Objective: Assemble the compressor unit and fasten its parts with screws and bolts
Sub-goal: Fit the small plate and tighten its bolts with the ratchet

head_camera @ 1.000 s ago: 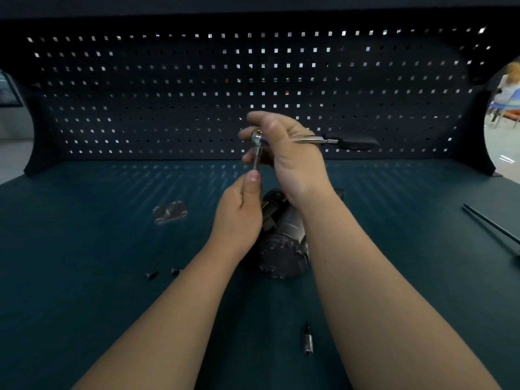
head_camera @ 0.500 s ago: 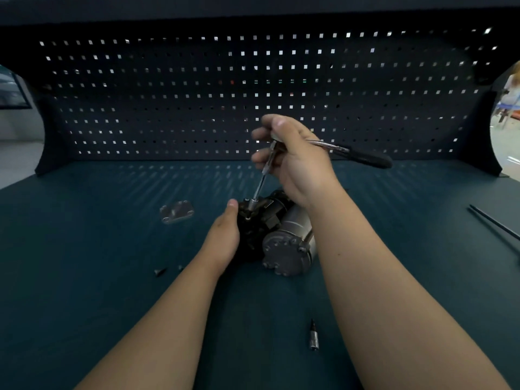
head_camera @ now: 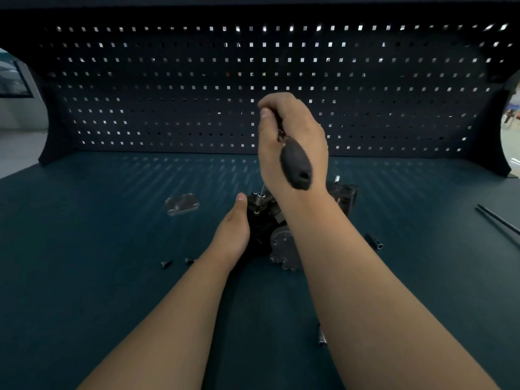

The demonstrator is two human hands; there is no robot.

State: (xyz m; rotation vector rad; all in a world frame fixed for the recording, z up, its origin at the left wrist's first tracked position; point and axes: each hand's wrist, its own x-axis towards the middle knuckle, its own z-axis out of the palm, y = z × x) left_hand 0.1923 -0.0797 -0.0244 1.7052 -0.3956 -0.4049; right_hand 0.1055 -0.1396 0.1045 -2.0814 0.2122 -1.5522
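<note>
The compressor unit (head_camera: 281, 244) lies on the dark worktop (head_camera: 98, 277) at its middle, grey round end cap toward the camera; the right hand (head_camera: 292, 136) is above it, its grip curled closed round a ratchet wrench (head_camera: 297, 167), whose black handle points at the camera; the tool's thin metal shaft (head_camera: 263, 190) runs down from under the hand to the unit's top left corner. The left hand (head_camera: 232, 235) rests against the unit's left side, thumb straight up beside it (the other fingers are hidden, so I cannot tell how far that grip closes). A small metal plate (head_camera: 182, 204) lies left of the unit; two screws (head_camera: 166, 263) sit nearer the camera, just beside the left wrist; a socket (head_camera: 375, 242) lies right of the unit; a pegboard (head_camera: 168, 94) backs the worktop.
</note>
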